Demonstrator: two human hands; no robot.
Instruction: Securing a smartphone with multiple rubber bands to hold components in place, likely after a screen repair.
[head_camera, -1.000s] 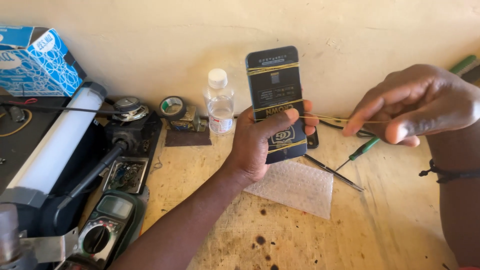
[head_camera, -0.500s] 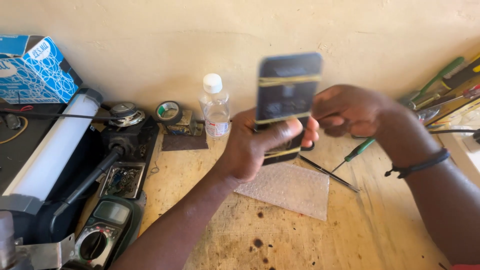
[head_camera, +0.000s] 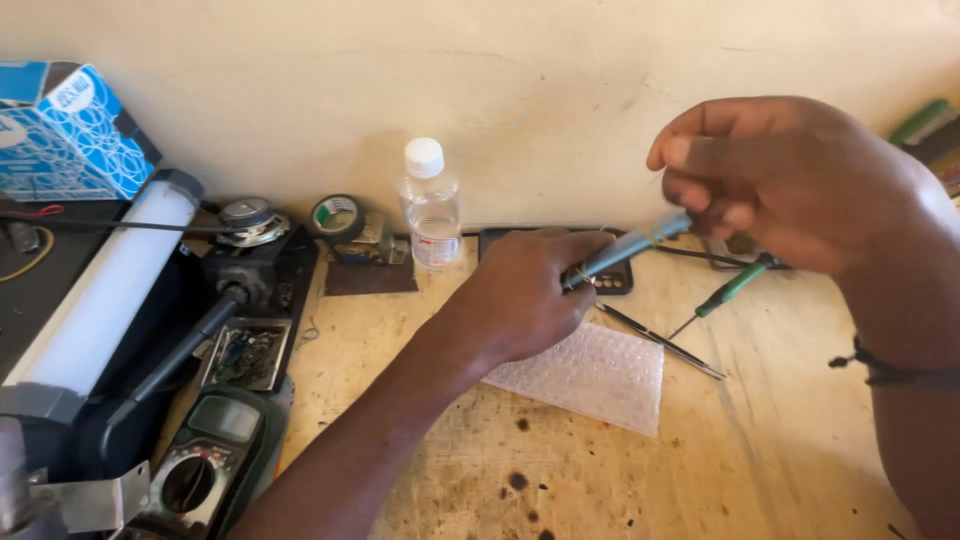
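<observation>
My left hand (head_camera: 520, 300) grips a dark phone (head_camera: 625, 247), which is tilted flat so that only its blue-grey edge shows. My right hand (head_camera: 790, 180) is above and to the right, with its fingertips pinched at the phone's upper end. Whether it also holds something thin is hidden. Below the hands a sheet of bubble wrap (head_camera: 590, 378) lies on the wooden bench (head_camera: 760, 450). Metal tweezers (head_camera: 660, 340) and a green-handled screwdriver (head_camera: 735, 285) lie just right of my left hand. A flat black device (head_camera: 612, 281) rests on the bench behind the phone.
A small clear bottle with a white cap (head_camera: 430, 205) and a tape roll (head_camera: 338, 213) stand by the wall. At left are a white tube lamp (head_camera: 100, 290), a tray of small parts (head_camera: 245, 352), a multimeter (head_camera: 200, 470) and a blue box (head_camera: 60, 130).
The phone has tipped from upright and face-on to nearly edge-on and lower over the bench. My right hand has come in from the right and closed on its upper end.
</observation>
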